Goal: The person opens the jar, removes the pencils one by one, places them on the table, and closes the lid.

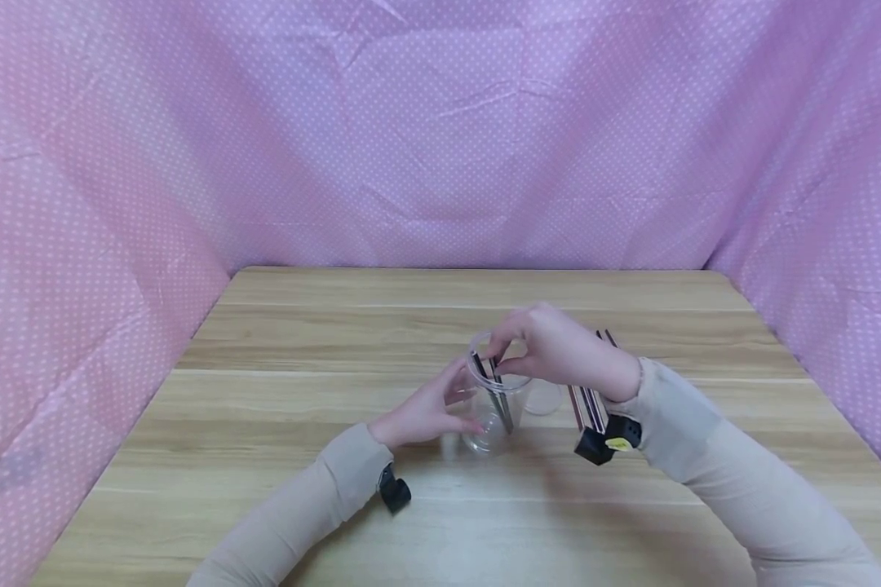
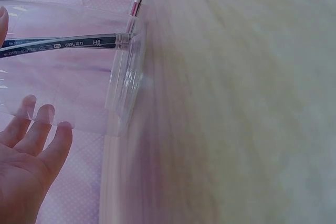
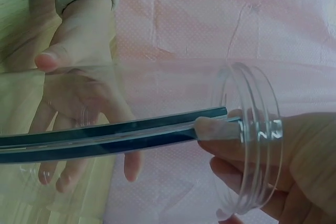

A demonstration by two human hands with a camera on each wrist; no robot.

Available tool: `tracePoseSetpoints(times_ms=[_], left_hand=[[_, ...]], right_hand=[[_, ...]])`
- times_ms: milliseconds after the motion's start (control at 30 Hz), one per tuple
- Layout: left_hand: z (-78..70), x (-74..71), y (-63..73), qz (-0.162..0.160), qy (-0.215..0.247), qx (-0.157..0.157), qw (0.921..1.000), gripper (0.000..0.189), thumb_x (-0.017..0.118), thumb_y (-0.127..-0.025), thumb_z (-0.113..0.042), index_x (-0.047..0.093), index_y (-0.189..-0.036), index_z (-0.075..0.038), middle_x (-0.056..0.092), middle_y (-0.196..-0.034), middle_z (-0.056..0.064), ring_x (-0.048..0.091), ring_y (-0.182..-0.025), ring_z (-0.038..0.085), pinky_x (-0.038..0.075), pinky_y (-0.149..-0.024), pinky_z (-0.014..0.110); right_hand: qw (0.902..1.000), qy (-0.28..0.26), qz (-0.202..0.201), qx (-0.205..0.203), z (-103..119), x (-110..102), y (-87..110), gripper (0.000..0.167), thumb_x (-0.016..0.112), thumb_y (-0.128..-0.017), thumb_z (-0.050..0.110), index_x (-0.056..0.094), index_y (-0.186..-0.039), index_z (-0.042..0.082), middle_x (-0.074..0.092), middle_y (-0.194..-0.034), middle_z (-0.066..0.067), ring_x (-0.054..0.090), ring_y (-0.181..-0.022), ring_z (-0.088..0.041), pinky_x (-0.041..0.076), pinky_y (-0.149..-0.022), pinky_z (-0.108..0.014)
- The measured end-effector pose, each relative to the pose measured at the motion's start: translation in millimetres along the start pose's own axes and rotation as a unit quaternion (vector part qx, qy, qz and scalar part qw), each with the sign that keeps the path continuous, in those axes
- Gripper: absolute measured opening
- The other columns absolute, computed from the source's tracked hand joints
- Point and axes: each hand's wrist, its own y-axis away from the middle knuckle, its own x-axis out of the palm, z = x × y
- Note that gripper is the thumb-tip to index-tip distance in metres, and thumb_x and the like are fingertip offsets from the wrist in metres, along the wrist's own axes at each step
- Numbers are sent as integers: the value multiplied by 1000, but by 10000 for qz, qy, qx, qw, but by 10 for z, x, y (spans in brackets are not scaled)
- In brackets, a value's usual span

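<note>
A clear plastic jar (image 1: 515,410) stands upright with its wide mouth up. Two dark pencils (image 1: 501,408) lean inside it; lettering with "HB" shows on one pencil (image 2: 79,43) in the left wrist view. My left hand (image 1: 424,412) holds the jar's side, thumb at the near side and fingers spread along the far side. From above, my right hand (image 1: 558,346) reaches into the mouth. Its thumb and fingertips pinch the top of a pencil (image 3: 157,136) just inside the threaded rim (image 3: 252,145).
A clear round lid (image 1: 543,398) lies on the wooden table (image 1: 338,326) right of the jar. Several more pencils (image 1: 586,406) lie farther right, partly hidden under my right wrist and its camera. Pink dotted cloth (image 1: 440,147) hangs behind and at both sides.
</note>
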Motion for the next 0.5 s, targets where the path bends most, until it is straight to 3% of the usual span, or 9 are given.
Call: tracePoseSetpoints(times_ms=[500], left_hand=[[-20, -1, 19, -20, 34, -117, 9999, 98, 76, -76, -3, 18, -149, -32, 38, -149, 7, 42, -133, 29, 37, -112, 41]], right_hand=[[9997, -222, -18, -80, 2, 34, -22, 17, 79, -70, -2, 73, -84, 6, 73, -81, -2, 68, -79, -14, 58, -74, -29]])
